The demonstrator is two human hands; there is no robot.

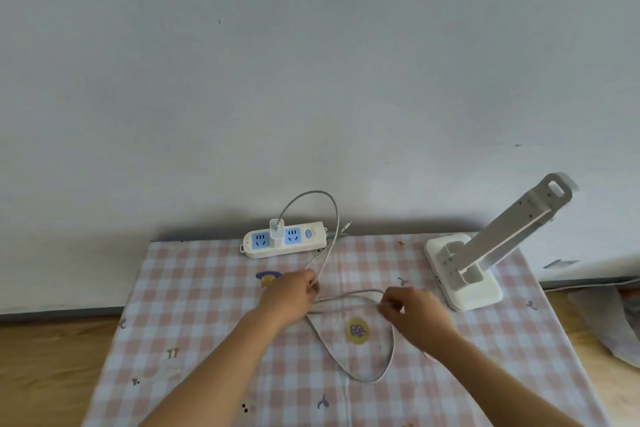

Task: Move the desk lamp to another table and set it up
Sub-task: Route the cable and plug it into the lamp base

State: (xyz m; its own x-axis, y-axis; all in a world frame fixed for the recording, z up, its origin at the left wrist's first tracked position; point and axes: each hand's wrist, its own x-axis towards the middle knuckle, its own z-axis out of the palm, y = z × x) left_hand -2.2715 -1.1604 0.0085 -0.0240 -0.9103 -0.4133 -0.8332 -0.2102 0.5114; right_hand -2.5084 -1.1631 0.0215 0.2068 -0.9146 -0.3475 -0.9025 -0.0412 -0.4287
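Observation:
A white desk lamp (485,253) stands on its flat base at the table's back right, its arm tilted up toward the wall. A white power strip (284,240) lies at the back edge with a white charger block (276,229) plugged in. A thin grey cable (332,218) arcs up from the charger, comes down to the cloth and loops near the front. My left hand (289,296) pinches the cable below the strip. My right hand (415,314) pinches another stretch of it, left of the lamp base. The cable's free plug tip (347,225) points up by the strip's right end.
A pink and white checked cloth (194,305) covers the table, which stands against a plain white wall (311,80). Wooden floor (45,364) shows to the left. Crumpled pale plastic (616,326) lies on the floor to the right.

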